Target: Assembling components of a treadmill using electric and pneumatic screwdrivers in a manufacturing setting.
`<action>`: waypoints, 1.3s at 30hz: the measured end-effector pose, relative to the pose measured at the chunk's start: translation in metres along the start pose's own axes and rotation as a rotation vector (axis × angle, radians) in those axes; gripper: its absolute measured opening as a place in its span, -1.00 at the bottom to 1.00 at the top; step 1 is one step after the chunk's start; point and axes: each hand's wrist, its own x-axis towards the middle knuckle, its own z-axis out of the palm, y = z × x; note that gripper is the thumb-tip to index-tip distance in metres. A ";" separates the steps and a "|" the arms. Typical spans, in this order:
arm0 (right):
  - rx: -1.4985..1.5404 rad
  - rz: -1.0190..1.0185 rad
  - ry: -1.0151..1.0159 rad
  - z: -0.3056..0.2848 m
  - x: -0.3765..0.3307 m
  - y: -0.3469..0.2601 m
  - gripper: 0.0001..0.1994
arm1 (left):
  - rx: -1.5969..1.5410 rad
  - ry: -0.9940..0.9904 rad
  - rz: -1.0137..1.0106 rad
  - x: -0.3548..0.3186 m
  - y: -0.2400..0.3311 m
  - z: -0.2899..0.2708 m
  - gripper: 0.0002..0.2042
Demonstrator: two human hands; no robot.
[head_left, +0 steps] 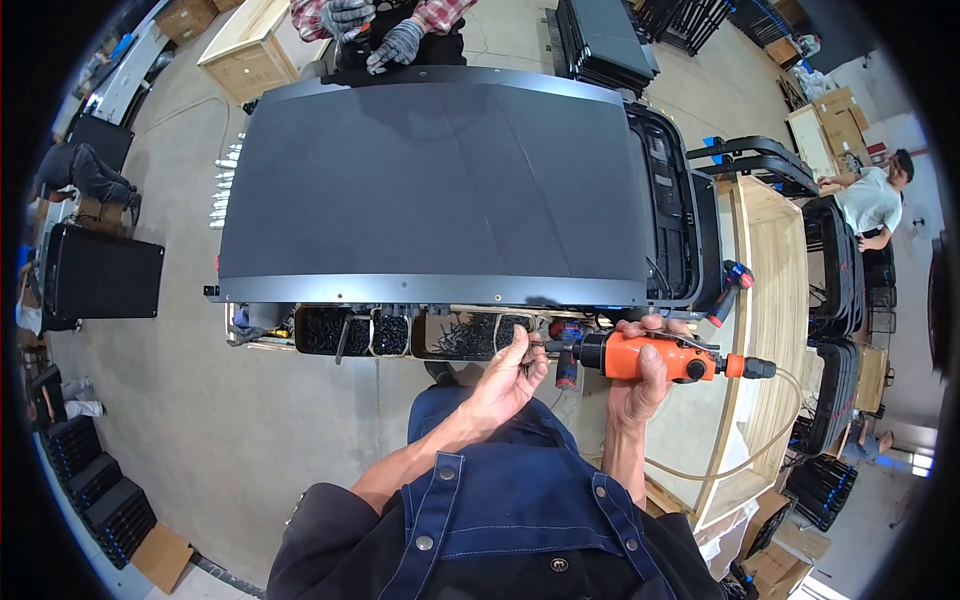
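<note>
My right hand (642, 385) is wrapped round an orange air screwdriver (640, 356), held level with its black nose pointing left. A pale air hose (798, 405) trails from its rear end. My left hand (510, 383) is closed in a pinch at the tip of the driver's bit; whatever lies between the fingers is too small to make out. Just ahead of both hands lies a large dark treadmill deck (420, 180) with metal side rails. Below its near rail, a bin of black screws (335, 332) and a bin of longer bolts (455, 333) sit left of my left hand.
Across the deck, a person's gloved hands (395, 45) hold a tool. A red-and-blue cordless driver (735, 285) is at the deck's right end, beside a long wooden crate (740, 400). Another cordless driver (566, 365) hangs beneath the orange one. A person (875, 205) stands far right.
</note>
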 end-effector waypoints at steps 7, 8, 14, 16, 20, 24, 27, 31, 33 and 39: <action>-0.144 -0.055 -0.099 0.028 -0.007 0.017 -0.50 | 0.213 0.042 0.126 0.008 0.020 0.000 -0.63; -0.170 -0.052 -0.098 0.031 -0.008 0.019 -0.50 | 0.104 0.018 0.055 0.012 0.023 -0.002 -0.63; -0.243 -0.127 -0.225 0.057 0.007 0.048 -0.49 | -0.174 -0.006 -0.004 0.035 0.040 0.000 -0.59; -0.372 -0.094 -0.295 0.066 0.010 0.057 -0.47 | -0.213 -0.062 -0.028 0.039 0.048 -0.002 -0.59; -0.494 -0.014 -0.457 0.089 0.022 0.070 -0.51 | 0.013 0.024 0.013 0.042 0.052 -0.010 -0.55; -0.552 -0.036 -0.794 0.098 0.040 0.078 -0.51 | 0.392 0.027 0.185 0.012 0.055 -0.029 -0.59; -0.487 0.009 -0.809 0.098 0.045 0.083 -0.52 | 0.831 0.282 0.318 0.009 0.058 -0.060 -0.77; -0.415 0.067 -0.793 0.090 0.051 0.086 -0.52 | 0.890 0.317 0.152 0.002 0.073 -0.086 -0.74; -0.399 0.058 -0.781 0.093 0.051 0.087 -0.54 | 0.786 0.274 0.132 -0.005 0.080 -0.093 -0.73; -0.554 0.003 -0.868 0.094 0.051 0.090 -0.66 | 0.647 0.091 0.118 -0.028 0.087 -0.079 -0.76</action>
